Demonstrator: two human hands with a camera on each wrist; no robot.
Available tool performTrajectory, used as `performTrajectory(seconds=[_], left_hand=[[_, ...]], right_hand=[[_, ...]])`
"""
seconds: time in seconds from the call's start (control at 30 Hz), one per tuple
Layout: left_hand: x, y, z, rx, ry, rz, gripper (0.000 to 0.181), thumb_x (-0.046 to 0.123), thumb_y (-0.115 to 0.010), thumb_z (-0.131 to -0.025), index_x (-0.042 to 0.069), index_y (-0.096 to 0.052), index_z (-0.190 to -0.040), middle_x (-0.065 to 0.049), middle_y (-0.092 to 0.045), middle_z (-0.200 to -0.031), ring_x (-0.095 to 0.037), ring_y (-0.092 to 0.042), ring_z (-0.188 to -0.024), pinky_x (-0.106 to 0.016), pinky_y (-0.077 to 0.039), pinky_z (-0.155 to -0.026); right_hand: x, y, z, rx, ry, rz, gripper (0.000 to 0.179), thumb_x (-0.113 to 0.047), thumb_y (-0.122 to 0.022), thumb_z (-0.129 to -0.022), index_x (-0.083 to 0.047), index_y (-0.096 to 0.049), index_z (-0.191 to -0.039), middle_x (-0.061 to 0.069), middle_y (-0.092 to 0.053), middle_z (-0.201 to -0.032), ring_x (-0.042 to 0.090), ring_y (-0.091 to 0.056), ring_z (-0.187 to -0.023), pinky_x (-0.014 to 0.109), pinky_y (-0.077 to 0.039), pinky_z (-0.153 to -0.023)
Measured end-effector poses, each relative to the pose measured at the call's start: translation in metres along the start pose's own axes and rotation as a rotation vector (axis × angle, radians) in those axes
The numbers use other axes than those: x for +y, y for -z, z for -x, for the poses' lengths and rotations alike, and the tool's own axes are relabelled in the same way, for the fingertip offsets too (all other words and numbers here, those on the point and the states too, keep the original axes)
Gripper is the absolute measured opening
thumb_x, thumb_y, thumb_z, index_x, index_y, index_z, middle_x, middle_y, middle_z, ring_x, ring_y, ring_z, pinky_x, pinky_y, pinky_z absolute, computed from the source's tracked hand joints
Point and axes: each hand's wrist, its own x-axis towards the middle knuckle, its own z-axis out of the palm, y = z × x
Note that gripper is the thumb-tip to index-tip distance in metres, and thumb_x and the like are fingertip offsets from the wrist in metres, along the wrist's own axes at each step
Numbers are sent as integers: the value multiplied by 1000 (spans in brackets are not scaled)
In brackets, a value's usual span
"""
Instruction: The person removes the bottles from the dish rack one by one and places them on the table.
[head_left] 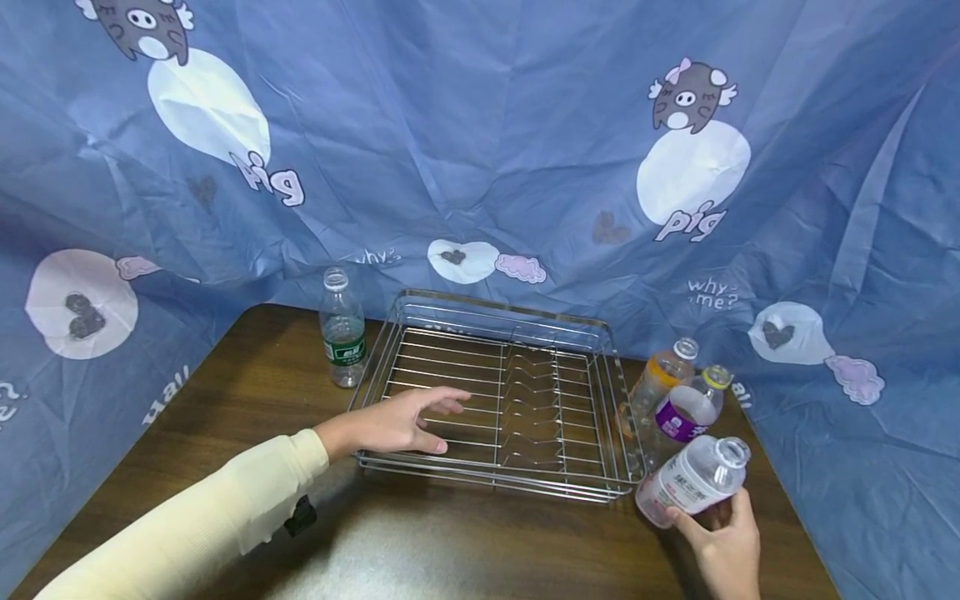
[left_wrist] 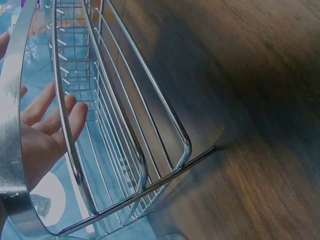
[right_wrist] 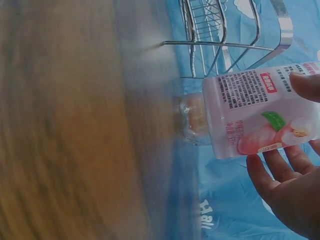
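My right hand (head_left: 723,542) grips a clear plastic bottle (head_left: 693,477) with a white and pink label, near the front right corner of the wire dish rack (head_left: 551,477). The bottle leans with its uncapped mouth up and to the right. In the right wrist view, peaches are printed on this bottle (right_wrist: 255,112), thumb on one side and fingers on the other; its base appears raised off the table. Over the rack's left part hangs my left hand (head_left: 397,423), fingers loosely extended and holding nothing. The left wrist view shows that hand (left_wrist: 50,130) behind the rack's rails.
Right of the rack stand a bottle with an orange label (head_left: 660,375) and one with a purple label (head_left: 686,417). A green-labelled bottle (head_left: 345,342) stands at the rack's left. A blue printed cloth (head_left: 480,150) hangs behind the brown wooden table (head_left: 420,542).
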Motion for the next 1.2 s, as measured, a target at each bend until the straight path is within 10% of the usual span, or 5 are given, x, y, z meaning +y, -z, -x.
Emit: performTrajectory(seconds=[0.33, 0.57, 1.2], left_hand=[[-2, 1, 1, 138, -33, -74, 82, 18, -78, -88, 6, -33, -156, -19, -43, -153, -39, -41, -139, -58, -38, -110], [-2, 3, 3, 265, 9, -219, 88, 24, -83, -83, 8, -36, -155, -18, -40, -155, -38, -37, -142, -58, -29, -116], [-8, 5, 2, 329, 51, -279, 96, 26, -86, -82, -1, -30, -156, -20, -43, -153, -40, -40, -140, -56, -32, -115]], right_hand=[[2, 0, 0, -26, -33, 96, 71, 21, -78, -70, 7, -46, -132, -14, -56, -109, -12, -56, -98, 6, -47, -85], [2, 0, 2, -105, -42, 214, 69, 14, -79, -72, 9, -44, -132, 24, -62, -118, -19, -48, -94, 2, -44, -80], [6, 2, 0, -168, -76, 285, 64, 1, -82, -78, 5, -46, -130, 28, -64, -114, -11, -54, -86, 5, -49, -71]])
